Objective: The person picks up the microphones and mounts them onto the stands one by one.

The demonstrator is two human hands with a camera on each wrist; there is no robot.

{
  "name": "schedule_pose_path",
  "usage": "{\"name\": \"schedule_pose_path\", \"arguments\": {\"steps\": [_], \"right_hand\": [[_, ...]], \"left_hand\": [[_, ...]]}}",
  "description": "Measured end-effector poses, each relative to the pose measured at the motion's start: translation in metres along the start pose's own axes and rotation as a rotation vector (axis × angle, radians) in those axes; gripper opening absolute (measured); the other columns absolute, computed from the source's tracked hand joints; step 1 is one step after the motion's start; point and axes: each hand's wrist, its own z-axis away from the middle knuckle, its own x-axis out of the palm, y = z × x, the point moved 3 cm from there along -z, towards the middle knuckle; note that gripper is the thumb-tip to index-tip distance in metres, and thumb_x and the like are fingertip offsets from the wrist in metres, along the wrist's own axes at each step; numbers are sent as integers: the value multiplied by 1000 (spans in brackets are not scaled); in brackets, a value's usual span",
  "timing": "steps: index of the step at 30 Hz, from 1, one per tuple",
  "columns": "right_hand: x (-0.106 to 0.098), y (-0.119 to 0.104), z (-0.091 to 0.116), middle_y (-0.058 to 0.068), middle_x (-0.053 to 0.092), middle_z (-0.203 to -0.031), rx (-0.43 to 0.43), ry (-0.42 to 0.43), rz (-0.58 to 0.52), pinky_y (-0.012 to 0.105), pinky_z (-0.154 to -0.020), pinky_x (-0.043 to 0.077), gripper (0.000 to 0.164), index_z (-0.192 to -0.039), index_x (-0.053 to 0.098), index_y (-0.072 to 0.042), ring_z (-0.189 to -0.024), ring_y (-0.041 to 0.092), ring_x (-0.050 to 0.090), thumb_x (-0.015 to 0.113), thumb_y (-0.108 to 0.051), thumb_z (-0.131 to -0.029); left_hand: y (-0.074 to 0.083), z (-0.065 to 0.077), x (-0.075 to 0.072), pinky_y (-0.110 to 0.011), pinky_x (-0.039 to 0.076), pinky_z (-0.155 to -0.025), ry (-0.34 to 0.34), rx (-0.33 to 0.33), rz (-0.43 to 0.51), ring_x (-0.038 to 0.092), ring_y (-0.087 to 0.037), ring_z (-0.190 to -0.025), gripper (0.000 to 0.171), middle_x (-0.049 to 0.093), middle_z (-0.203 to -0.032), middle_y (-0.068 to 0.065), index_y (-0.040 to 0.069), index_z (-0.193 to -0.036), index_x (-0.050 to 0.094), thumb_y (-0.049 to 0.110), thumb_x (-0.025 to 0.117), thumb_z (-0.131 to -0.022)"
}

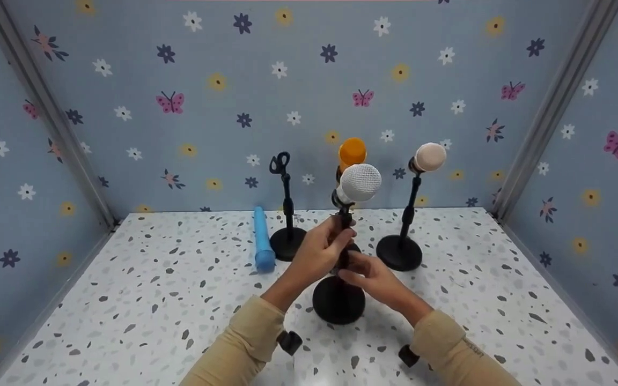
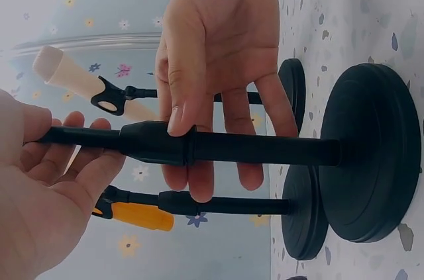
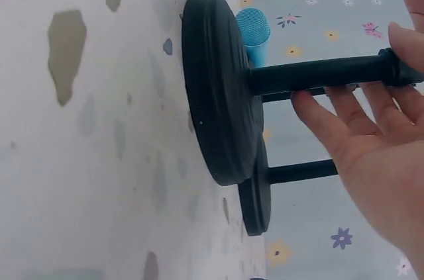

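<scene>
Pale blue walls (image 1: 309, 80) with printed flowers and butterflies; white speckled tabletop (image 1: 180, 300) below. Front stand (image 2: 265, 148), black, is near the middle, closest of its kind to the person. Left hand (image 1: 317, 249) clamped on its upper pole, thumb and fingers closed round it. Right hand (image 1: 376, 279) lower, pinching it about the collar (image 2: 156, 142), thumb to one side, fingers extended across the other.

Front stand upright, long axis vertical, round base at the bottom. White microphone (image 1: 361, 183) in its clip leans, head up and toward the person.

Count: four stands, four microphones. Behind the white one, orange microphone (image 1: 353, 151) on the rear stand (image 2: 232, 205); pale pink microphone (image 1: 430, 156) on the right-hand stand (image 1: 409, 214), head up. Blue microphone (image 1: 262, 238) lies on the tabletop just beside the left-hand stand (image 1: 287, 206), head end nearer the person.
</scene>
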Motion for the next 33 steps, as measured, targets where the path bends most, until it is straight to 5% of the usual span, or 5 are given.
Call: {"name": "schedule_pose_path", "arguments": {"steps": [6, 14, 20, 25, 33], "right_hand": [[0, -3, -2, 16, 61, -135, -31, 44, -122, 40, -98, 53, 55, -150, 46, -1, -125, 37, 58, 65, -21, -102], [1, -5, -4, 13, 67, -121, -37, 146, -53, 37, -92, 55, 44, -135, 58, -1, -110, 29, 64, 72, -16, -96], [3, -10, -2, 14, 59, -135, -17, 85, -81, 42, -99, 51, 52, -146, 48, -3, -121, 31, 59, 66, -20, -100], [3, -10, -1, 18, 54, -144, -36, 9, -183, 47, -105, 47, 57, -154, 38, 1, -129, 28, 57, 59, -18, -105], [2, -6, -4, 14, 62, -127, 33, 123, -176, 48, -95, 54, 46, -135, 56, -4, -116, 30, 64, 74, -17, -94]], "left_hand": [[3, -1, -1, -36, 54, -89, -20, -3, -15, 68, -27, -101, 23, 71, -106, -2, 7, -124, 64, 17, 55, -106], [1, -1, -1, -37, 52, -92, -29, -12, -7, 68, -22, -100, 22, 70, -107, -3, 7, -123, 64, 19, 56, -106], [18, 3, -2, -43, 51, -90, -44, -43, 8, 66, -34, -100, 22, 68, -108, -9, 2, -124, 62, 11, 53, -107], [5, -1, 0, -43, 52, -87, -40, -42, 17, 67, -35, -98, 22, 69, -107, -9, 3, -124, 62, 11, 54, -106], [0, -1, -1, -39, 52, -87, -38, -14, 15, 67, -28, -95, 21, 69, -105, -5, 8, -122, 64, 20, 55, -106]]}}
